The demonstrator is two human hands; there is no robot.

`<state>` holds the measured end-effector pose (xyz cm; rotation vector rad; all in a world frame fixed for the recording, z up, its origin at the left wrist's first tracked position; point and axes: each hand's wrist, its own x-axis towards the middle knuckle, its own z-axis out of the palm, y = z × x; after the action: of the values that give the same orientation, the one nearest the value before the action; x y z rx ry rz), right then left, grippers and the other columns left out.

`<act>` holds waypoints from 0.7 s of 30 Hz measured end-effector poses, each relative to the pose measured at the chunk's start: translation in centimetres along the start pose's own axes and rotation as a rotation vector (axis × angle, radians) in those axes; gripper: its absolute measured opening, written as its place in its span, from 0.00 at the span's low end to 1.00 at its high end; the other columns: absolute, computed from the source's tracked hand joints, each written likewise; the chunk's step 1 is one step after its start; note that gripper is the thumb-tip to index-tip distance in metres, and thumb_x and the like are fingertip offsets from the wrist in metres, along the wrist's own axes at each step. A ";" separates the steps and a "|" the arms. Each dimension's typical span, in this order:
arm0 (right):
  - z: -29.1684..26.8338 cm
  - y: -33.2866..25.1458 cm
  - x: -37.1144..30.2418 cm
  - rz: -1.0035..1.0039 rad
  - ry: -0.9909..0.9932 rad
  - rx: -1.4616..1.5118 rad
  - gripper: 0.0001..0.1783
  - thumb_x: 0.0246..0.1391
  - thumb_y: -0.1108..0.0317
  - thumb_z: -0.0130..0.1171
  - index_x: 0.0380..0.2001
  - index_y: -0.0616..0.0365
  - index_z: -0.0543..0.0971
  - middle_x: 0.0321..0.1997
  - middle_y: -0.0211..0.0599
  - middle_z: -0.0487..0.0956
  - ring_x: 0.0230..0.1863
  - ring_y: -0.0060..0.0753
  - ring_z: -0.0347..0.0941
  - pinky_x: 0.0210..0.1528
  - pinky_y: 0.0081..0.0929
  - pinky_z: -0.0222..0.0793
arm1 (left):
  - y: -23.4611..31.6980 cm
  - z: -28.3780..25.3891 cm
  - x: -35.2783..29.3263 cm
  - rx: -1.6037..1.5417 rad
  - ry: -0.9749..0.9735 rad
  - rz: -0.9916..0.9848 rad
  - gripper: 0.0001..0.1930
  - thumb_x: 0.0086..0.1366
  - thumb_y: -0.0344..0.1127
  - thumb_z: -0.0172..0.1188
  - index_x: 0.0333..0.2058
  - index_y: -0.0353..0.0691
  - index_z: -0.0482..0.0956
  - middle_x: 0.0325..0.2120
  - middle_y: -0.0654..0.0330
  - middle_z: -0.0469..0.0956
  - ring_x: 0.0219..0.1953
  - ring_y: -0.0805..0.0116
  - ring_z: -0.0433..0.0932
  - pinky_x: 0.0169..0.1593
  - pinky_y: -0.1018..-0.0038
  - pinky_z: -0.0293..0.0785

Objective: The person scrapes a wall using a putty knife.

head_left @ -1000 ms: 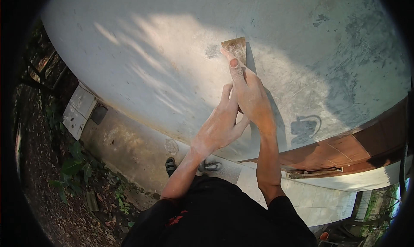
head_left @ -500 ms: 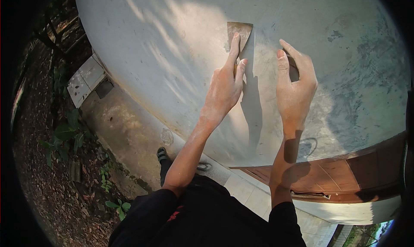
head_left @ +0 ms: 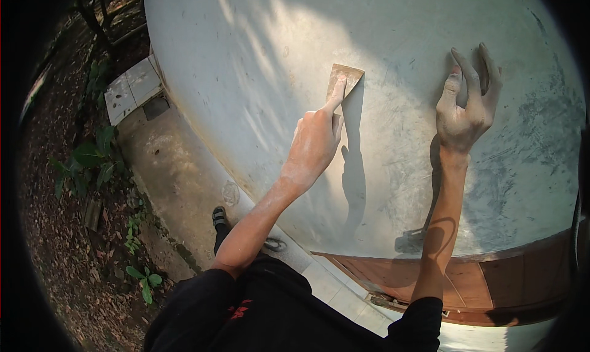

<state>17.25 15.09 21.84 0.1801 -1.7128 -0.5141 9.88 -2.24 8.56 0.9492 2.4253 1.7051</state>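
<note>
My left hand [head_left: 313,140] is closed round a putty knife [head_left: 354,75], its index finger stretched along the flared metal blade. The blade's wide edge points up and lies against or very near the grey-white plastered wall [head_left: 393,167]; its handle is hidden in my fist. To the right, my right hand [head_left: 468,109] is raised by the wall with fingers apart and bent. It appears to hold nothing, and I cannot tell whether its fingertips touch the plaster. Pale dust coats both hands.
A brown wooden door or panel [head_left: 467,284] runs below the wall at right. A concrete ledge [head_left: 178,167] and white tiles [head_left: 132,90] lie at left, beside leaf-strewn ground [head_left: 67,253] with green plants [head_left: 147,281]. My shod foot [head_left: 219,217] stands on the concrete.
My right hand has moved right, away from the left hand, and its fingers have spread. The putty knife sits slightly lower in view, and my left thumb has come in closer.
</note>
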 end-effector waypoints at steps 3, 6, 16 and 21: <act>-0.2 0.7 0.2 -0.017 0.007 0.017 0.10 0.57 0.70 0.59 0.41 0.50 0.86 0.58 0.37 0.76 0.58 0.40 0.74 0.62 0.38 0.70 | 0.7 -0.4 0.5 -0.038 0.038 -0.004 0.33 0.66 0.22 0.47 0.69 0.50 0.56 0.12 0.54 0.65 0.16 0.71 0.62 0.30 0.58 0.67; 0.2 0.2 -0.2 0.028 0.012 0.055 0.10 0.57 0.70 0.58 0.40 0.50 0.86 0.57 0.36 0.77 0.58 0.39 0.74 0.65 0.41 0.67 | 0.2 -0.4 0.4 0.032 0.009 -0.019 0.34 0.65 0.22 0.47 0.69 0.50 0.56 0.12 0.54 0.64 0.16 0.73 0.61 0.29 0.59 0.65; 0.2 0.0 0.1 0.035 0.006 0.042 0.10 0.56 0.71 0.58 0.39 0.51 0.86 0.57 0.36 0.78 0.58 0.38 0.74 0.67 0.42 0.65 | 0.6 -1.6 1.9 0.048 0.050 0.014 0.35 0.62 0.19 0.47 0.69 0.44 0.57 0.11 0.55 0.67 0.15 0.73 0.62 0.29 0.62 0.70; 0.3 -0.2 -0.1 0.066 0.008 0.060 0.10 0.57 0.70 0.57 0.38 0.51 0.86 0.57 0.35 0.78 0.60 0.37 0.73 0.68 0.45 0.62 | -0.4 -0.9 1.0 0.109 0.026 0.029 0.35 0.62 0.19 0.45 0.69 0.47 0.58 0.12 0.55 0.67 0.16 0.75 0.59 0.30 0.60 0.68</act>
<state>16.92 15.01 21.66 0.1680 -1.7218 -0.4129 8.57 -2.60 8.85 0.9854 2.5571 1.6178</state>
